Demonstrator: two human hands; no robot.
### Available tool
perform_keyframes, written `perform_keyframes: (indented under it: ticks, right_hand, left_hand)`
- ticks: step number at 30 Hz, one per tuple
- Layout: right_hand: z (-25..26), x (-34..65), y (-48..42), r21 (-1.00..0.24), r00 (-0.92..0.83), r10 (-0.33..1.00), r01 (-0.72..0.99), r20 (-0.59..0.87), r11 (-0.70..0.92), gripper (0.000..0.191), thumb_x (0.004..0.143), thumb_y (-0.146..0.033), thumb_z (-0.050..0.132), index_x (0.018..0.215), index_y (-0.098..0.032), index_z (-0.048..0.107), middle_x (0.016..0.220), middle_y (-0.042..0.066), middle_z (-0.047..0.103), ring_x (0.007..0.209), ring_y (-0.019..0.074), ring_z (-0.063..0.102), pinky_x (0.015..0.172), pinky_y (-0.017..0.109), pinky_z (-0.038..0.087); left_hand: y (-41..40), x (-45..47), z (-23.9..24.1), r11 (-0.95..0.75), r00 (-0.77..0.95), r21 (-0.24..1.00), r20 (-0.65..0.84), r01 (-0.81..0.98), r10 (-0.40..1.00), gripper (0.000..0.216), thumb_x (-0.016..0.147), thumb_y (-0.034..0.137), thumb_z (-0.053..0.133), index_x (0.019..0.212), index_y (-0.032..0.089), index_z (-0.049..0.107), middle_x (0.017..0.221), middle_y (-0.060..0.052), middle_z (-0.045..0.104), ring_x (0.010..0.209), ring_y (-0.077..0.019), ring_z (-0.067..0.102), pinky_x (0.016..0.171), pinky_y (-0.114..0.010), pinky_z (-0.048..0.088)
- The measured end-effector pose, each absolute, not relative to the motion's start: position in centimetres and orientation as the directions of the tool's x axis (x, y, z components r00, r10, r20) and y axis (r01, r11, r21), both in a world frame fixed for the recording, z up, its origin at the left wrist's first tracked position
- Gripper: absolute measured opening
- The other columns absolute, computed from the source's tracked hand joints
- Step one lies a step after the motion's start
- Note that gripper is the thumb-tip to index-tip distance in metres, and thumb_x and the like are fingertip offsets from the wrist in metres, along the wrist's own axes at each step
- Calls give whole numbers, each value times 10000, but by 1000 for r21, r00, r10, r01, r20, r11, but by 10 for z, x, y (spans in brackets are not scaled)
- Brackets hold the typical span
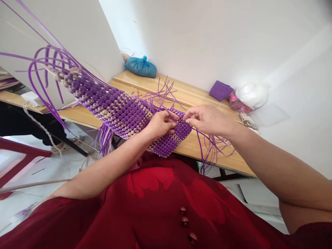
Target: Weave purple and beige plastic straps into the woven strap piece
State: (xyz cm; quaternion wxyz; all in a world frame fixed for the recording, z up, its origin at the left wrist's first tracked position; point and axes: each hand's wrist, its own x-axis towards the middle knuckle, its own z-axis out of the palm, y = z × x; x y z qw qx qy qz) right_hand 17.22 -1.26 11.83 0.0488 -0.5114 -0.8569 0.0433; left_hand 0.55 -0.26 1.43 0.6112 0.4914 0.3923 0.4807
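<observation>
A long woven piece (121, 110) in purple and cream plastic strips slants from the upper left down to my lap, over the table's edge. My left hand (163, 123) rests on its near end, fingers bent and closed on a thin purple strip (169, 113). Close beside it, my right hand (206, 119) pinches thumb and forefinger together at the weave's right edge. What lies between those fingertips is too small to make out. Loose purple strips (207, 148) hang below my right hand, and more strip ends (162, 95) stick up behind the weave.
The wooden table (220, 145) runs along the wall. On it sit a blue plastic bag (141, 66), a small purple woven piece (221, 90) and a white bag (251, 94). Long strips (49, 74) loop at the far left, above a red stool frame (20, 148).
</observation>
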Motion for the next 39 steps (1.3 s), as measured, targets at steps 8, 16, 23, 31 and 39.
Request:
perform_keyframes:
  ticks: [8, 16, 23, 31, 39]
  right_hand:
    - [97, 170, -9, -67, -509, 855, 854, 101, 516, 173, 860, -186, 588, 888, -218, 756, 673, -12, 668, 605, 125, 549, 645, 269, 362]
    - [101, 169, -17, -110, -489, 867, 861, 97, 497, 233, 875, -195, 558, 1035, -198, 727, 758, 10, 706, 627, 134, 559, 636, 270, 357]
    - [100, 159, -25, 123, -488, 869, 870, 79, 477, 263, 907, -200, 482, 987, -189, 733, 869, 72, 743, 723, 186, 620, 644, 302, 330]
    - [110, 160, -28, 61, -529, 844, 848, 89, 526, 200, 881, -147, 508, 850, -190, 700, 744, 24, 687, 643, 136, 544, 617, 280, 292]
    - [106, 155, 1, -24, -536, 842, 844, -67, 535, 142, 848, -129, 597, 811, -178, 725, 774, 24, 697, 723, 143, 561, 636, 270, 312]
  left_hand:
    - [-6, 1, 20, 105, 255, 979, -57, -177, 965, 289, 692, -40, 617, 930, 122, 640, 755, -8, 625, 690, -109, 604, 574, -215, 556]
    - [-5, 5, 15, 70, 204, 970, -21, -232, 979, 267, 649, 13, 651, 890, 128, 640, 693, -1, 614, 645, -113, 585, 563, -221, 548]
    - [-7, 0, 9, -84, 221, 993, 101, -82, 970, 259, 689, 84, 652, 940, 143, 664, 787, -22, 669, 695, -134, 621, 568, -224, 559]
    - [-10, -3, 0, -156, 230, 987, 142, 41, 963, 120, 734, 193, 712, 842, 143, 718, 773, -20, 706, 569, -132, 624, 495, -241, 554]
    - [-10, 2, -4, -154, 196, 986, 163, -58, 967, 125, 703, 182, 743, 800, 113, 706, 747, -12, 697, 560, -119, 656, 536, -225, 570]
